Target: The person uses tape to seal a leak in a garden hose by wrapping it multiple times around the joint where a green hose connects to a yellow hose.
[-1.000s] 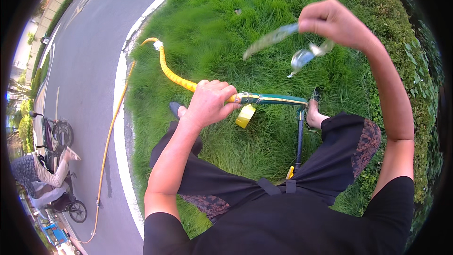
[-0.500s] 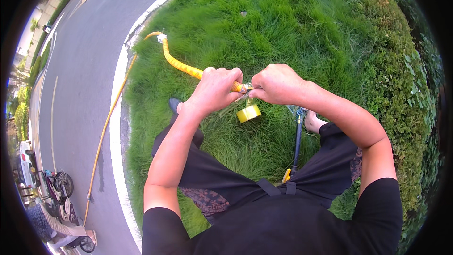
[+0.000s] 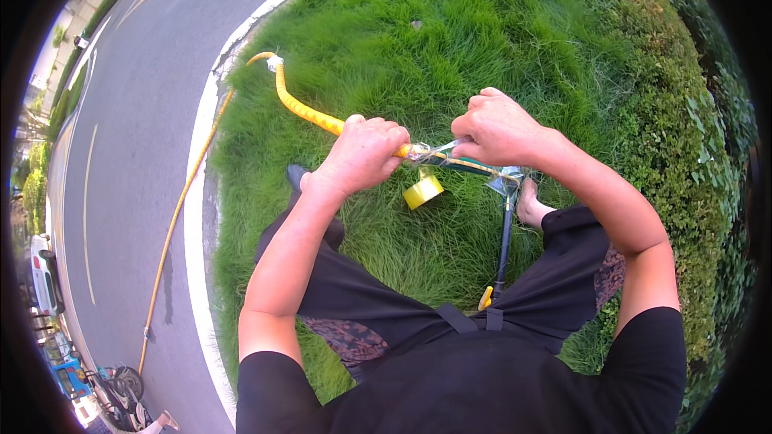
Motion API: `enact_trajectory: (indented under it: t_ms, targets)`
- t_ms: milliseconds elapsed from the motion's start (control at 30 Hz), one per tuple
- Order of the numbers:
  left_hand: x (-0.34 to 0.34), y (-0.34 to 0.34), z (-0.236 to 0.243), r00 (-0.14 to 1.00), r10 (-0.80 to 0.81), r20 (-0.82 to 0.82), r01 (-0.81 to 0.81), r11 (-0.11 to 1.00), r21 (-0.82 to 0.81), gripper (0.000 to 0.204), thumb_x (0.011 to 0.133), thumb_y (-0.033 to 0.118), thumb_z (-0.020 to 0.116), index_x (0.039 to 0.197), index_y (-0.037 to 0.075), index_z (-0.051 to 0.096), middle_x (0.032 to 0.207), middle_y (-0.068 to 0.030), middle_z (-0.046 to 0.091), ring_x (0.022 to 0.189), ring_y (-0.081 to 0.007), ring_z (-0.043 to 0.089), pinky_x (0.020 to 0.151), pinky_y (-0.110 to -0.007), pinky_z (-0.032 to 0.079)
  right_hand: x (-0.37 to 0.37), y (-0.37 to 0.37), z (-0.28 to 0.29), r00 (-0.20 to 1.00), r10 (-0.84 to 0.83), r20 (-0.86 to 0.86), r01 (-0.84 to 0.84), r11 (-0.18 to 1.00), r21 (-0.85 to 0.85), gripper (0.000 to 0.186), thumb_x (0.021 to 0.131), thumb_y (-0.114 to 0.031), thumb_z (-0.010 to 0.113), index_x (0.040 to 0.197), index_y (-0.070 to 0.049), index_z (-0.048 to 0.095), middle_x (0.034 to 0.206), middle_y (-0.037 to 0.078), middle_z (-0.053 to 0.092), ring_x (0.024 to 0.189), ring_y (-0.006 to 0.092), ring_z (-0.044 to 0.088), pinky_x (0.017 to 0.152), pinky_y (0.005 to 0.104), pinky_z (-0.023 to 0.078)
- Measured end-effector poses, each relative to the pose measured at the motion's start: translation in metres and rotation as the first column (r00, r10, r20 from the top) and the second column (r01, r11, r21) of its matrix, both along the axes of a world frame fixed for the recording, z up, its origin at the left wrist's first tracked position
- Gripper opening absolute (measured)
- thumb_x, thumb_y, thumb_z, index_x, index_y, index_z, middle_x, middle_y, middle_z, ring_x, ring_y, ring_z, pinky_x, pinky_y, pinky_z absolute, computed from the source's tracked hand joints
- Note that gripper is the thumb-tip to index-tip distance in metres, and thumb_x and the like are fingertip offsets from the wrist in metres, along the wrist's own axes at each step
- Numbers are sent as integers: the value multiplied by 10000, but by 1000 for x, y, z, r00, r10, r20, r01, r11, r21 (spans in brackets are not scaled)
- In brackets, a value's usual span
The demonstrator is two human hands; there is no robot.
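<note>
My left hand is wrapped around a yellow braided hose close to its wrapped end. Crinkled clear tape covers that end, just past my left fingers. My right hand is closed in a pinch on a clear strip stretched from the wrapping. Beneath it, a thin yellow-and-dark length runs to a taped joint at the top of a black pole. A yellow roll of tape is just under the hose end, on or over the grass; I cannot tell which.
I stand on long grass, with a hedge at the right. A white kerb borders the grey road on the left. The hose continues along the road. A parked car and a person with a bike are at lower left.
My right hand has moved right and up from the hose end, drawing the clear strip out. My left hand stays on the hose. The bike and person have shifted down at the lower left.
</note>
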State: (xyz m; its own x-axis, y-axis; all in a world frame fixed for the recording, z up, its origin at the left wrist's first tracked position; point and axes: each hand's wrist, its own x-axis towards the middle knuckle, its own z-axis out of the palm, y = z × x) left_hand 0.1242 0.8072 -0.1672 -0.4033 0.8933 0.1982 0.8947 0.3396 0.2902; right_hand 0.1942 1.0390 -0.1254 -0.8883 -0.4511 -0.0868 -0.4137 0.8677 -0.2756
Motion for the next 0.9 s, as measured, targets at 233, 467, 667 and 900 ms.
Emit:
enact_trajectory:
  t_ms: [233,467,667,900]
  targets:
    - [2,3,-1,997,-34,-75,37,999,32,112,737,181,657,775,124,568,696,-2,581,732,-209,606,648,-372,403,4,35,26,885,-75,459,177,967,-185,201,784,-193,704,837,-8,649,683,67,631,627,156,582,587,327,454]
    - [5,8,-4,970,-52,-239,84,988,127,176,693,235,705,747,159,556,668,35,558,680,-155,590,624,-339,393,-51,30,18,992,11,125,11,985,-170,198,788,-249,689,804,-52,677,668,103,641,592,253,608,558,362,457]
    - [8,12,-3,972,-62,-227,109,974,199,189,673,237,711,751,168,554,659,43,534,662,-140,567,639,-323,373,-85,9,-68,1000,22,5,-21,980,-198,446,748,-516,672,687,-82,588,619,79,605,605,285,607,531,388,442]
    - [8,13,-3,978,-59,-198,109,961,252,148,653,214,722,743,181,610,592,41,495,575,-153,525,557,-320,327,-47,74,-135,983,-93,157,147,914,-377,291,752,-305,733,805,-60,584,652,43,575,609,180,569,581,323,459]
